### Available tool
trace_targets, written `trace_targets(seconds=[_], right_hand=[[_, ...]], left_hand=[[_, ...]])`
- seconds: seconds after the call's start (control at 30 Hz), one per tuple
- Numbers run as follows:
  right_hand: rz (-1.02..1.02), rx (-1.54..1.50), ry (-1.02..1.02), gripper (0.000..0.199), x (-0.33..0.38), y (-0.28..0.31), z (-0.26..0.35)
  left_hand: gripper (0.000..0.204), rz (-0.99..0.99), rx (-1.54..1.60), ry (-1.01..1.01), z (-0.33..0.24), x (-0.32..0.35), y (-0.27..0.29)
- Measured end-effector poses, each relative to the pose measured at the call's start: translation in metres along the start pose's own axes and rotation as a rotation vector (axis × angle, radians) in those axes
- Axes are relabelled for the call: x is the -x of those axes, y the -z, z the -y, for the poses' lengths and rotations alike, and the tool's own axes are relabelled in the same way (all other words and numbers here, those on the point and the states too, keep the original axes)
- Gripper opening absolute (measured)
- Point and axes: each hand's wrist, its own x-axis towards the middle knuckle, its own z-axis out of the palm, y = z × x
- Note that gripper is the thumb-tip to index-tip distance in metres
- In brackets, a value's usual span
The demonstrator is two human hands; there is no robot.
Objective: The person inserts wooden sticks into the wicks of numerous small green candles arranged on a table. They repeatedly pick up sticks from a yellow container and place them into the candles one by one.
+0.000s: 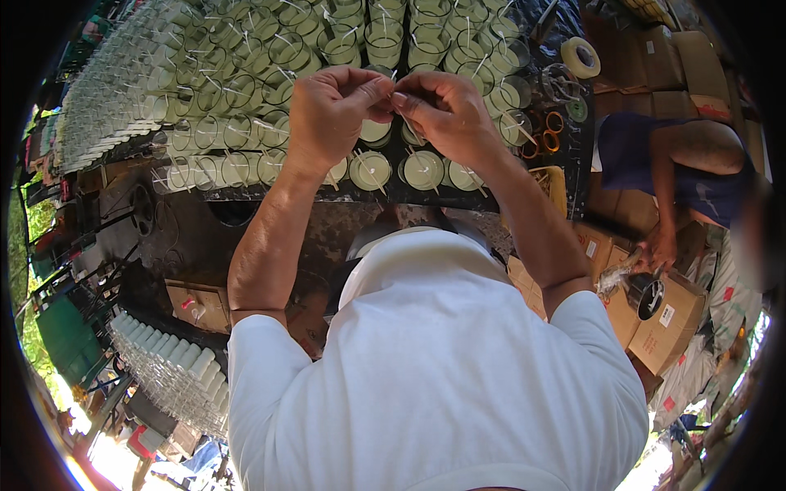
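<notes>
My left hand (332,110) and my right hand (446,110) are raised together above a black table (458,195) covered with several glass jars of pale wax (370,170). The fingertips of both hands meet and pinch something thin and small between them, probably a wick or its thin stick; it is too small to make out. Thin sticks lie across the rims of the jars, with wicks at their centres. My white shirt (442,368) fills the lower part of the view.
Another person in a dark top (679,164) bends over cardboard boxes (663,319) at the right. A roll of tape (580,57) lies at the table's far right. More glass jars stand stacked at the lower left (172,368).
</notes>
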Motion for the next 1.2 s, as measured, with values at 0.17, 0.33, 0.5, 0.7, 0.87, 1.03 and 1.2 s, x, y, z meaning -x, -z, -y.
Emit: trace_targets(seconds=[0.17, 0.33, 0.5, 0.7, 0.87, 1.03, 1.2], right_hand=[[0.039, -0.373, -0.208, 0.023, -0.01, -0.007, -0.005], [0.089, -0.588, -0.306, 0.021, -0.014, -0.007, -0.012], [0.064, -0.511, -0.361, 0.021, -0.015, -0.003, -0.031], [-0.207, 0.014, -0.201, 0.025, -0.008, 0.015, -0.04], [-0.213, 0.027, -0.281, 0.034, 0.0, 0.022, -0.036], [-0.209, 0.184, -0.29, 0.033, 0.003, 0.02, -0.032], [-0.161, 0.383, -0.28, 0.031, 0.003, 0.011, -0.018]], left_hand=[[0.02, 0.031, 0.058, 0.026, 0.006, -0.007, 0.009], [0.02, 0.082, 0.028, 0.025, 0.011, -0.013, 0.012], [0.019, 0.174, -0.134, 0.073, 0.011, -0.018, 0.019], [0.015, 0.324, -1.132, -0.544, 0.056, -0.043, 0.026], [0.016, 0.515, -1.28, -0.644, 0.085, -0.057, 0.023], [0.013, 0.531, -1.272, -0.671, 0.079, -0.055, 0.019], [0.015, 0.609, -1.337, -0.595, 0.067, -0.052, 0.028]])
